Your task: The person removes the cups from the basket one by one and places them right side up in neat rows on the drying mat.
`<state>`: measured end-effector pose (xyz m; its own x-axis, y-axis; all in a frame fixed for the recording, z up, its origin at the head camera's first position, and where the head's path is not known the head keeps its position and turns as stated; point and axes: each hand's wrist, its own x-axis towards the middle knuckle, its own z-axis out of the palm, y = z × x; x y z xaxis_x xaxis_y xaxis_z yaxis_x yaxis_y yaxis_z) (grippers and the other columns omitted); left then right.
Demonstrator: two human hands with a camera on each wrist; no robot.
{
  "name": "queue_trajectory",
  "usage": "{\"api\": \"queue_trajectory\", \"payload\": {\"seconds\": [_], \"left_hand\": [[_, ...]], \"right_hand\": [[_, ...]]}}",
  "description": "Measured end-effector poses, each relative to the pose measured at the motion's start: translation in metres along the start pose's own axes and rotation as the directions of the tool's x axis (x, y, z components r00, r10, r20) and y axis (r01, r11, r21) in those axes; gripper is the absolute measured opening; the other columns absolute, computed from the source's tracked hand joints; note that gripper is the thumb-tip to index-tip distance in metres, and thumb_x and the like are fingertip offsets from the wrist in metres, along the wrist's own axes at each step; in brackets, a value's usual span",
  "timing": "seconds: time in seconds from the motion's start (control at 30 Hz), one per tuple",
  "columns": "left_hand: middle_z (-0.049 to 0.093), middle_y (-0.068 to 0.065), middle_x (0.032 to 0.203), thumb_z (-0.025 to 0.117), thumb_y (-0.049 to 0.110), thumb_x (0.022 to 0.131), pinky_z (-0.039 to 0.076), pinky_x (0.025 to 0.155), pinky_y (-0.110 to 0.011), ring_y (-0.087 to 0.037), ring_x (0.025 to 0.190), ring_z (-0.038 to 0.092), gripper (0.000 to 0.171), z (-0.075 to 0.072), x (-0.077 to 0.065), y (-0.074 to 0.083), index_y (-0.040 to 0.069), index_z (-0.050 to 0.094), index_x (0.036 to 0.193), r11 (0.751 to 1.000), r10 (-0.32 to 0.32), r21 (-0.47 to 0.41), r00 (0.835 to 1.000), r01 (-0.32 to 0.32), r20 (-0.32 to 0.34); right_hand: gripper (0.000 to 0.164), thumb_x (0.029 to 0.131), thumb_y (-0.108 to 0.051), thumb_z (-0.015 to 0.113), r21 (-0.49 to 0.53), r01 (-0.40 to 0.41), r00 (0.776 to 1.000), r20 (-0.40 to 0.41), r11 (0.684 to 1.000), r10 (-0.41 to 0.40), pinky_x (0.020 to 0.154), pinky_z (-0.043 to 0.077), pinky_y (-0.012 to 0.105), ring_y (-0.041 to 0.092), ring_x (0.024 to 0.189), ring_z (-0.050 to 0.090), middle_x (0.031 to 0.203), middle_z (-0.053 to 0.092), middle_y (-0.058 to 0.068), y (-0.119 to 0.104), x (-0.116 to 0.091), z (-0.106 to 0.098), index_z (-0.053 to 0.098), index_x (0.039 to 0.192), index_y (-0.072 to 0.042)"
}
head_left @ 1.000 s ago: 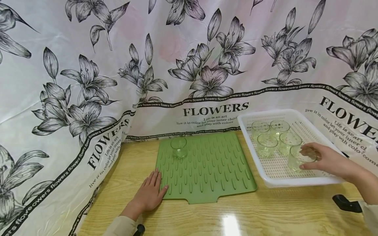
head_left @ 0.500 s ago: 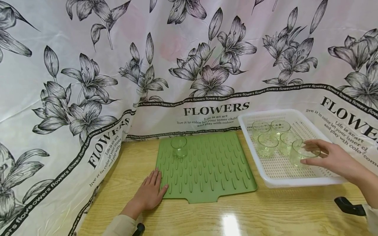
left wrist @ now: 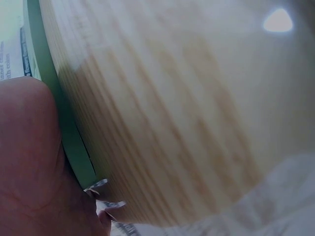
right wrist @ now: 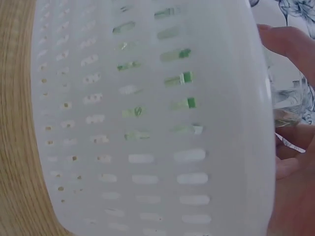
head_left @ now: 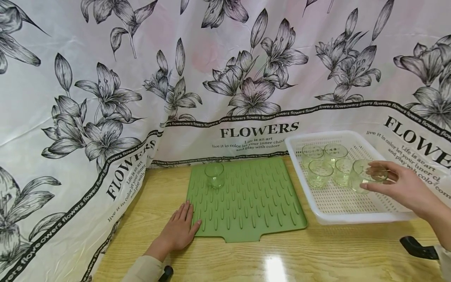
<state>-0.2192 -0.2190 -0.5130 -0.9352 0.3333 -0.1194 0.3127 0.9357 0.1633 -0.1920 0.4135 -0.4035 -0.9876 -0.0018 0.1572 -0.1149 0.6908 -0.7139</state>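
My right hand (head_left: pixel 398 184) grips a clear, greenish glass (head_left: pixel 363 181) by its side, thumb in front and fingers behind, over the right part of a white perforated basket (head_left: pixel 338 218). Several similar glasses (head_left: pixel 320 178) stand together in the basket, left of the held one. In the right wrist view, the basket wall (right wrist: pixel 236 123) hides much of the hand; part of the glass (right wrist: pixel 288 105) shows past its rim. My left hand (head_left: pixel 179 229) lies flat at the left edge of a green ridged mat (head_left: pixel 246 203). Another glass (head_left: pixel 215 177) stands on the mat's back left.
A wooden table (head_left: pixel 218 262) carries mat and basket, which stand side by side with a narrow gap. A flower-printed curtain (head_left: pixel 246 78) hangs close behind them and along the left. The basket's raised rim surrounds the glasses.
My right hand has raised the gripped glass slightly and shifted it toward the back of the basket. The left hand stays at the mat's edge.
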Motion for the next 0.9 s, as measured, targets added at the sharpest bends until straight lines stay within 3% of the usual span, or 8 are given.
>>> {"api": "queue_trajectory", "payload": {"seconds": [0.1, 0.3, 0.5, 0.9], "left_hand": [[0.006, -0.018, 0.171, 0.028, 0.057, 0.11, 0.019, 0.124, -0.057, -0.038, 0.157, 0.009, 0.078, -0.001, 0.0, 0.001, 0.0, 0.018, 0.163, 1.0, -0.002, 0.0, 1.0, 0.002, -0.002], [0.006, -0.019, 0.171, 0.029, 0.055, 0.11, 0.019, 0.124, -0.057, -0.039, 0.157, 0.009, 0.077, -0.001, -0.001, 0.001, 0.0, 0.018, 0.163, 1.0, 0.001, -0.005, 1.0, -0.001, -0.002], [0.004, -0.017, 0.171, 0.027, 0.056, 0.11, 0.019, 0.124, -0.056, -0.037, 0.157, 0.008, 0.077, 0.0, 0.001, -0.001, 0.001, 0.016, 0.164, 1.0, 0.0, 0.012, 1.0, 0.0, 0.01], [0.007, -0.019, 0.17, 0.028, 0.056, 0.11, 0.021, 0.124, -0.055, -0.038, 0.157, 0.01, 0.077, 0.0, 0.001, 0.0, -0.001, 0.019, 0.163, 1.0, 0.011, 0.021, 1.0, -0.011, -0.013]], "right_hand": [[0.077, 0.092, -0.032, 0.08, -0.013, -0.006, 1.0, -0.029, 1.0, 0.006, 0.07, 0.044, 0.009, -0.025, 0.098, 0.041, 0.13, 0.053, 0.004, -0.005, 0.002, 0.0, 0.042, 0.15, 0.002], [0.08, 0.091, -0.038, 0.08, -0.024, -0.028, 0.999, -0.043, 0.999, 0.027, 0.071, 0.042, 0.008, -0.025, 0.097, 0.041, 0.125, 0.056, -0.005, -0.011, 0.004, -0.001, 0.042, 0.151, 0.001], [0.077, 0.092, -0.035, 0.08, -0.033, -0.019, 0.999, -0.047, 0.999, 0.017, 0.07, 0.042, 0.009, -0.024, 0.096, 0.039, 0.13, 0.056, 0.014, -0.018, 0.006, 0.002, 0.045, 0.149, 0.002], [0.077, 0.09, -0.037, 0.081, -0.033, -0.004, 0.998, -0.062, 0.999, 0.002, 0.07, 0.041, 0.007, -0.01, 0.101, 0.046, 0.136, 0.054, 0.022, -0.039, 0.009, 0.01, 0.046, 0.148, -0.001]]}}
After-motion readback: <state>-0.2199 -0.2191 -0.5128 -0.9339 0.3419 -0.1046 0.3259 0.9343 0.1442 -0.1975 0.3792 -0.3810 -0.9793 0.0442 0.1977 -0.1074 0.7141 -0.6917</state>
